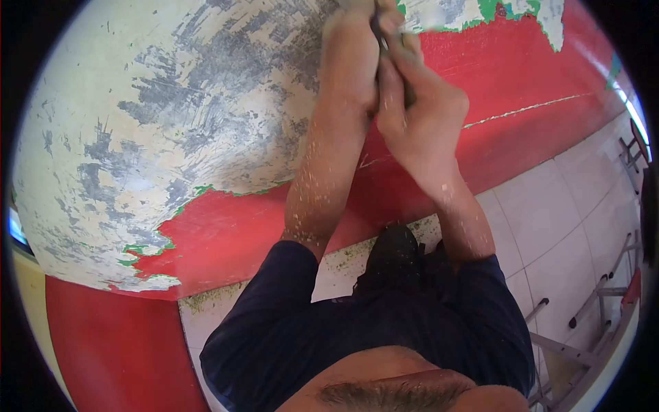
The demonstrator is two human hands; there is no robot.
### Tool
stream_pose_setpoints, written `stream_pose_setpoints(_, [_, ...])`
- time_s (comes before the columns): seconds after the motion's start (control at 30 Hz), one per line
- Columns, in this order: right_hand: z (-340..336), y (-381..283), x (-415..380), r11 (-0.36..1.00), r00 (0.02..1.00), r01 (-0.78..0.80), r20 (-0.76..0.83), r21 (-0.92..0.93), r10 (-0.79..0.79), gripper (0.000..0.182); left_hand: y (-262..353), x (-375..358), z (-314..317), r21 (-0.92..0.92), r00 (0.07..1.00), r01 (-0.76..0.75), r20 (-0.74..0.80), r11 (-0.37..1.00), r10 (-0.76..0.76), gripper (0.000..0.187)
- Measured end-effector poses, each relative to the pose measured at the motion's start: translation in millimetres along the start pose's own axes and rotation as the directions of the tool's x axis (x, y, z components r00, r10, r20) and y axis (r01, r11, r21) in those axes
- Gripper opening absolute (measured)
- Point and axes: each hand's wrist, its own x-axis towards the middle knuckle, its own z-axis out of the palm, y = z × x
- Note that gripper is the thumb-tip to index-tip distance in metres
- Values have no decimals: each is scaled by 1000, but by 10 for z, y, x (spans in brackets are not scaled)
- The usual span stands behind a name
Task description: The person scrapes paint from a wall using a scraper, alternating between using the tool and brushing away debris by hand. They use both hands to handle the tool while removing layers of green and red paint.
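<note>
Both my hands are raised together against the wall [220, 103], at the top of the view. My right hand [425, 103] is closed, its fingers wrapped around what looks like a paint scraper [377, 26]; only a dark, narrow part of it shows. My left hand [350, 34] is closed on the same scraper, pressed close to the right, and slightly blurred. The scraper's working end is hidden or smeared. Around the hands, red paint gives way to ragged green edges and bare whitish-grey patches. Pale flakes cling to both forearms.
Green and pale paint chips [350, 264] lie on the tiled floor [549, 213] along the wall's foot. My dark shoe [395, 257] stands close to the wall. Metal furniture legs [590, 302] are at the right. A red wall section [123, 343] adjoins at lower left.
</note>
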Motion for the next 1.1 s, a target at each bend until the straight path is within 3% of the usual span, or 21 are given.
stream_pose_setpoints(0.03, [-12,9,-33,998,997,62,-50,-6,-62,20,-30,-46,-16,-18,999,44,3,999,-44,36])
stream_pose_setpoints(0.07, [-146,1,-147,998,998,-51,42,-29,52,18,-124,-135,13,-57,994,111,-17,992,-112,36])
stream_pose_setpoints(0.2, [-13,114,54,991,998,-48,-22,124,51,23,-37,77,113,-10,997,14,-78,1000,-15,39])
stream_pose_setpoints(0.3, [-115,16,31,997,994,-77,77,17,75,27,-36,15,94,62,999,6,-42,998,-4,39])
stream_pose_setpoints(0.33, [-175,-15,-93,993,993,-102,67,61,98,23,-132,-93,61,14,994,93,-67,996,-92,40])
stream_pose_setpoints(0.43, [-79,74,-87,997,998,-14,65,73,9,33,-158,-98,30,92,992,58,-116,994,-47,38])
stream_pose_setpoints(0.47, [-77,85,-11,999,993,-32,118,-18,33,33,-85,4,21,48,996,38,-86,998,-34,38])
stream_pose_setpoints(0.57, [-54,9,77,998,997,28,74,63,-33,33,61,9,124,-33,993,4,-114,999,-8,36])
stream_pose_setpoints(0.67, [-123,49,-189,996,995,-58,86,69,52,30,-229,-247,64,-21,975,169,-139,985,-171,34])
stream_pose_setpoints(0.77, [-66,10,37,999,989,-45,140,-11,46,31,-82,30,-28,200,989,-96,-89,975,115,35])
stream_pose_setpoints(0.8, [-83,-27,42,998,985,-60,162,-9,61,32,85,62,57,49,991,30,-132,998,-23,38])
stream_pose_setpoints(0.87, [-82,-91,90,998,978,-66,197,4,64,34,-13,-28,-37,43,995,21,-95,999,-17,39])
stream_pose_setpoints(0.93, [-79,-50,-159,997,991,-58,127,58,50,28,-180,-217,-63,-3,991,47,-124,999,-48,40])
stream_pose_setpoints(1.03, [21,43,-100,998,998,2,64,57,-6,25,-71,-116,-28,108,996,-2,-93,994,12,37])
stream_pose_setpoints(1.1, [75,-8,96,1000,994,17,105,-26,-14,31,14,-1,-45,54,996,-56,-72,997,60,42])
